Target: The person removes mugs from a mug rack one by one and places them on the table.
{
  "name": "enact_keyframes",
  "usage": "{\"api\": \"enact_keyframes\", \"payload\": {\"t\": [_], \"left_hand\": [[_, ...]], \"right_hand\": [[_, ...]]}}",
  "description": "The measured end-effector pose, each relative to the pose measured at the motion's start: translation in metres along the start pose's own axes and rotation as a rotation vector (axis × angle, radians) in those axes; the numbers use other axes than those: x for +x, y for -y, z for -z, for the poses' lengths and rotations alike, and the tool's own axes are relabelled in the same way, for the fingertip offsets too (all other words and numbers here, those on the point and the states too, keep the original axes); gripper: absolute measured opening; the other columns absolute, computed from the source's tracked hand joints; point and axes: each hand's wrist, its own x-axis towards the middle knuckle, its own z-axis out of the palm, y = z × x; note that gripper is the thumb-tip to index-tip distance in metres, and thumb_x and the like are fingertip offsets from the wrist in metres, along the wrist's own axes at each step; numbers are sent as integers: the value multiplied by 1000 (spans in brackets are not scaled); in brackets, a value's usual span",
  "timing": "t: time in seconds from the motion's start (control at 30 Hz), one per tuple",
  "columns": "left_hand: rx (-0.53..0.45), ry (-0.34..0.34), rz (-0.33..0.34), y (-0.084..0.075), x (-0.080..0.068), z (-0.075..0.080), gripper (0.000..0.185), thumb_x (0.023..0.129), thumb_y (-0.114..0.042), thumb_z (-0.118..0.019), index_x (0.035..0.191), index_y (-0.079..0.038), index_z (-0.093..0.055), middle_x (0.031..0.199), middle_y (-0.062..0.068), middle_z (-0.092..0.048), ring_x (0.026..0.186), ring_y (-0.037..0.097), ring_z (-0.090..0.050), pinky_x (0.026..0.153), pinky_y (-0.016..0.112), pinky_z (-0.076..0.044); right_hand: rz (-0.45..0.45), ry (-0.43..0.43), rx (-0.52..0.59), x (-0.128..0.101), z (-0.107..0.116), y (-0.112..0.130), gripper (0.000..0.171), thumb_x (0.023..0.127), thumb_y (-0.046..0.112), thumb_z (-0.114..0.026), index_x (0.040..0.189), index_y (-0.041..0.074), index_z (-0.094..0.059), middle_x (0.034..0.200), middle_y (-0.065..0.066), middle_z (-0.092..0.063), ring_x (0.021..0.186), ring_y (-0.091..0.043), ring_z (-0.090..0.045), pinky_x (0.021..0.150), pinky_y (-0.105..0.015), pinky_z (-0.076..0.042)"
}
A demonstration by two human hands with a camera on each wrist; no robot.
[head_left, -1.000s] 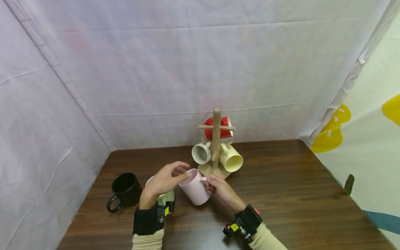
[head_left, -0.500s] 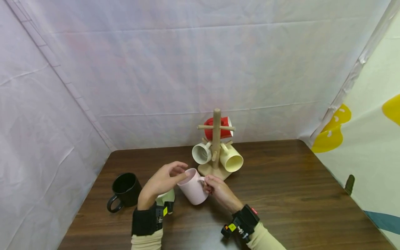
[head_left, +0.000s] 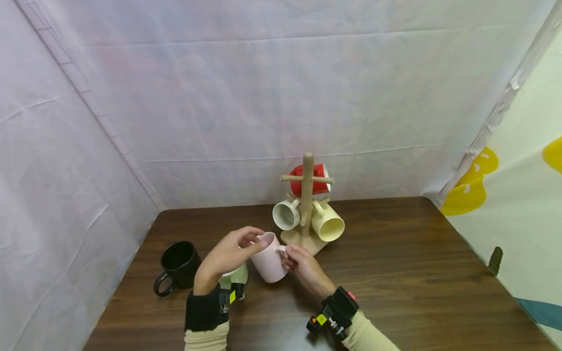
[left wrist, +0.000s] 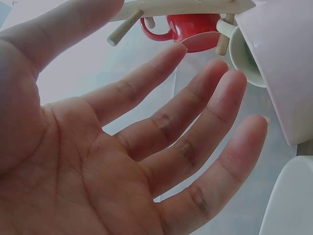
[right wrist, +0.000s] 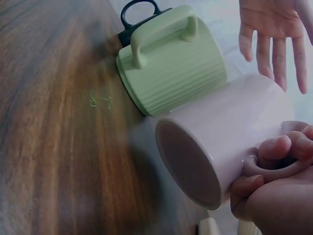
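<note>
Above the table (head_left: 395, 273), the right hand (head_left: 303, 265) gripped the pink mug (head_left: 269, 258) by its handle, the left hand (head_left: 228, 253) hovered open, and a firm, level hold appeared advisable.

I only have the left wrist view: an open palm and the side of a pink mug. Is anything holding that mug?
Observer: Yes, the right hand grips the pink mug by its handle.
Operator: Is it standing upright?
Observer: No, it is tilted, its base turned toward the right wrist camera.
Operator: Anything else close by?
Observer: A green mug stands on the table right beside it, with a black mug behind that.
</note>
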Motion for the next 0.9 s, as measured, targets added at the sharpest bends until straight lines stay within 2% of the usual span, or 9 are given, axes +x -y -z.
{"api": "enact_keyframes", "payload": {"t": [0.3,0.9], "left_hand": [[0,1,-1,0,-1,1,41,97,-36,-62,128,-9,-62,118,11,-66,106,27,-62,83,40,-53],[-22,7,-7,4,0,0,40,97,-35,-63,128,-9,-62,120,12,-65,108,30,-62,86,43,-53]], "right_hand": [[53,-8,5,2,-1,-9,26,105,8,-31,81,10,-42,75,-1,-31,69,-14,-33,69,-25,-28],[89,-33,16,1,1,-21,25,105,8,-32,82,10,-42,77,-1,-34,71,-14,-35,71,-25,-31]]}}
